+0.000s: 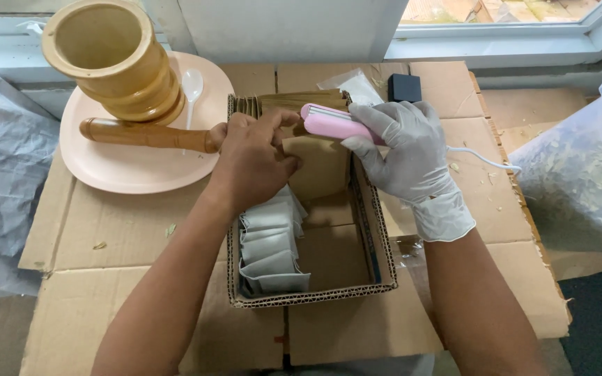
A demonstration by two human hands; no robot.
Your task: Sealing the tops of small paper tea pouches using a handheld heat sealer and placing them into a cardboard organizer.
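Brown pouch [318, 167] pinched in left hand [252, 163]; gloved right hand [405, 150] grip clamped on pink sealer [339, 122]; grey sachets [269, 244] stacked in box [377, 237].

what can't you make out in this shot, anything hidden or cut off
- Head view: the brown pouch top edge is covered by the left hand and the pink sealer, so its seal cannot be judged.
- The sealer's tip is hidden behind the left hand; the right hand covers its rear.
- The clear bag of dried leaves is cut off by the right edge.
- Lower grey sachets overlap; their count is unclear.
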